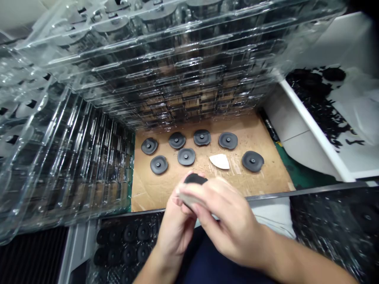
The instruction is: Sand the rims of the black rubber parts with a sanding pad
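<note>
My left hand (pixel 174 223) is closed around a black plastic disc (pixel 195 178), held up in front of my body above the near edge of the cardboard. My right hand (pixel 227 217) pinches a thin grey-beige piece (pixel 194 200) against that disc; its exact kind is unclear. Fingers cover most of the disc. Beyond my hands, several dark rounded discs with small centre hubs lie spread out, among them one disc (pixel 186 156) near the middle and another (pixel 252 161) at the right. A white curved, pointed piece (pixel 219 161) rests between them.
Tall stacks of clear plastic trays (pixel 189 59) rise at the back and left. A white bin (pixel 319 130) with black scraps stands right, beside a black pen-like tool (pixel 269 125). Below the cardboard (pixel 145 197), a tray of black round parts (pixel 127 240) sits lower left.
</note>
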`<state>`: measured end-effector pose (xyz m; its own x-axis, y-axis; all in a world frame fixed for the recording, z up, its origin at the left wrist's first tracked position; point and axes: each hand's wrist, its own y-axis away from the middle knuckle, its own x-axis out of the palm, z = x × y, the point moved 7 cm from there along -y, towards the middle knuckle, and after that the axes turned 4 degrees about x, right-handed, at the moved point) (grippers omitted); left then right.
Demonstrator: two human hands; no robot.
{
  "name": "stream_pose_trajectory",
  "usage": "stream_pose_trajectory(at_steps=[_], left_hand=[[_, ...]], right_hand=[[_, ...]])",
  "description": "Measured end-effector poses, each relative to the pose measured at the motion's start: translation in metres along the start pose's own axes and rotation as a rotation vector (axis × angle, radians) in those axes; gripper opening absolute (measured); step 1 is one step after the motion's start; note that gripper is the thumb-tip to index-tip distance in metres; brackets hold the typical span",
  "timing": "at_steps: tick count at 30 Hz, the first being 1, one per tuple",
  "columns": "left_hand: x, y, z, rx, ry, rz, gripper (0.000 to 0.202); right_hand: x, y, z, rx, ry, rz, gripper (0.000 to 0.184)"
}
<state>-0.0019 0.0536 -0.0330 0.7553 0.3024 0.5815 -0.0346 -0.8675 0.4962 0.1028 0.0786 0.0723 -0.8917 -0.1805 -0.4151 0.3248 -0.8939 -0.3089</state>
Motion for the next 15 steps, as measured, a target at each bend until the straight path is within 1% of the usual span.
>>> stream_pose_trajectory(at_steps=[2,3,4,5,6,7,8,10,11,12,14,15], left_hand=[[-0.003,-0.001,0.000,-0.016,0.014,-0.004,0.051],[-0.002,-0.001,0.001,-0.027,0.015,0.001,0.051],[0.000,-0.001,0.002,-0.044,0.011,0.008,0.050],[0.002,0.000,0.003,-0.066,0.001,0.019,0.048],[0.005,0.001,0.003,-0.081,-0.006,0.030,0.048],[0.006,0.002,0.003,-0.086,-0.006,0.035,0.049],[0.008,0.003,0.001,-0.084,0.000,0.037,0.050],[0.007,0.004,-0.002,-0.086,0.017,0.035,0.055],[0.007,0.005,-0.002,-0.093,0.028,0.039,0.059],[0.006,0.004,-0.002,-0.104,0.043,0.047,0.062],[0.006,0.003,0.001,-0.127,0.068,0.058,0.065],[0.006,0.002,0.003,-0.132,0.071,0.057,0.065]], right_hand=[[0.014,-0.003,-0.001,0.036,-0.038,0.171,0.024],[0.016,-0.005,-0.003,0.055,-0.017,0.195,0.023],[0.014,-0.007,-0.003,0.052,0.034,0.149,0.023],[0.010,-0.010,-0.002,0.029,0.098,0.067,0.024],[0.005,-0.011,0.000,-0.009,0.145,-0.009,0.026],[0.003,-0.010,0.003,-0.050,0.157,-0.047,0.027],[0.003,-0.008,0.006,-0.082,0.130,-0.028,0.027],[0.006,0.001,0.006,-0.083,0.032,0.124,0.024],[0.006,0.007,0.004,-0.041,0.008,0.188,0.023],[0.002,0.012,-0.001,0.020,0.020,0.208,0.022],[-0.009,0.018,-0.008,0.129,0.131,0.151,0.021],[-0.014,0.017,-0.009,0.143,0.208,0.100,0.022]])
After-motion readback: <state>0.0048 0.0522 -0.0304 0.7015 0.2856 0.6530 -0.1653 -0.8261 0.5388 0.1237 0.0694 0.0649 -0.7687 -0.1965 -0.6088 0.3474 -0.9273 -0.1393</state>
